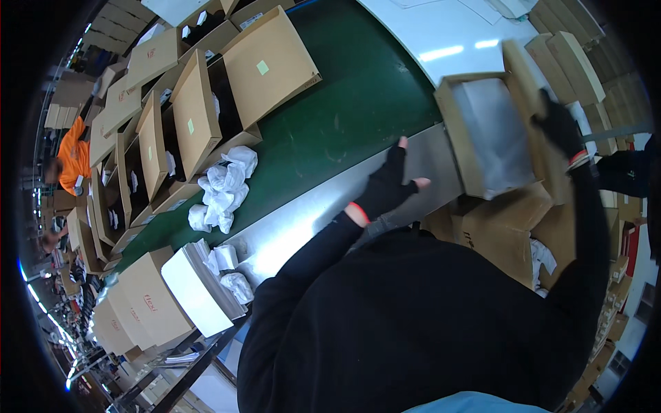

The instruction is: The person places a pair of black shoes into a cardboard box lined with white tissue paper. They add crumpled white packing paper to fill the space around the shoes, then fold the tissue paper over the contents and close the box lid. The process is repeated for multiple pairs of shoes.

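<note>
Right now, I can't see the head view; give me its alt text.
A blurred right hand is at the raised lid of an open cardboard box with white paper inside; the left hand, empty, spreads above a metal ledge. Leftward, crumpled white paper bundles lie by open lidded boxes.

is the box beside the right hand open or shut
Open: the box has its lid raised beside the right hand, and pale paper shows inside.
</note>
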Motion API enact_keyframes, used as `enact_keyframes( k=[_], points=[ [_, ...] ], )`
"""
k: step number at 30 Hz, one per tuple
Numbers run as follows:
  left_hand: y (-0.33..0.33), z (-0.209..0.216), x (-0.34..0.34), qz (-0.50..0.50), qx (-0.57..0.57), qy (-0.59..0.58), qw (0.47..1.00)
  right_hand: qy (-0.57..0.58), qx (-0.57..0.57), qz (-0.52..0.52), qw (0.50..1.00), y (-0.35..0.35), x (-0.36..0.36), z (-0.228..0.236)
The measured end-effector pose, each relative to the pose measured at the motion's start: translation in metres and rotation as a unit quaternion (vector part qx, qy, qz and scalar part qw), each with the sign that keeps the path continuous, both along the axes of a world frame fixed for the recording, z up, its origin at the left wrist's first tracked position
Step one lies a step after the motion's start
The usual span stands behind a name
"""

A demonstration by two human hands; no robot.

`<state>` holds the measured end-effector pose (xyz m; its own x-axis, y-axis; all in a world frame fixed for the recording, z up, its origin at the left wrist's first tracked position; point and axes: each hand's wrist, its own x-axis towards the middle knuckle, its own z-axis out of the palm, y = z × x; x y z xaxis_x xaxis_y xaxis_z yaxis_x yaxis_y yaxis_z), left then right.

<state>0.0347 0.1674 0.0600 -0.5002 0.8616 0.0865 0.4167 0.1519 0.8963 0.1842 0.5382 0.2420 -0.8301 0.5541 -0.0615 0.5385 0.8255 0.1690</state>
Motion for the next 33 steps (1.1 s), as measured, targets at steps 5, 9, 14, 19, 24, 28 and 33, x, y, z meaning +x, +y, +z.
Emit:
enact_keyframes(
  k=[5,9,14,19,24,28,33],
  points=[
    [-0.082,-0.061,-0.075,0.137,-0.113,0.064,0.982,-0.103,0.010,-0.035,0.994,-0.047,0.015,-0.162],
    [-0.156,-0.064,-0.118,0.216,-0.243,0.183,0.928,0.106,0.074,0.077,0.989,0.055,0.063,-0.239],
    [-0.184,-0.070,-0.208,0.251,-0.369,0.363,0.818,-0.005,0.118,-0.062,0.991,0.188,0.066,-0.259],
    [-0.256,-0.131,-0.247,0.251,-0.393,0.485,0.740,0.103,-0.270,-0.048,0.956,0.149,-0.152,-0.267],
    [-0.336,-0.089,-0.229,0.304,-0.515,0.394,0.697,0.092,-0.770,-0.072,0.627,-0.105,-0.368,-0.185],
    [-0.350,-0.049,-0.229,0.318,-0.535,0.419,0.661,0.037,-0.769,0.061,0.636,-0.151,-0.435,-0.170],
    [-0.371,-0.049,-0.213,0.361,-0.529,0.415,0.646,0.127,-0.647,0.088,0.746,-0.010,-0.423,-0.155]
  ],
)
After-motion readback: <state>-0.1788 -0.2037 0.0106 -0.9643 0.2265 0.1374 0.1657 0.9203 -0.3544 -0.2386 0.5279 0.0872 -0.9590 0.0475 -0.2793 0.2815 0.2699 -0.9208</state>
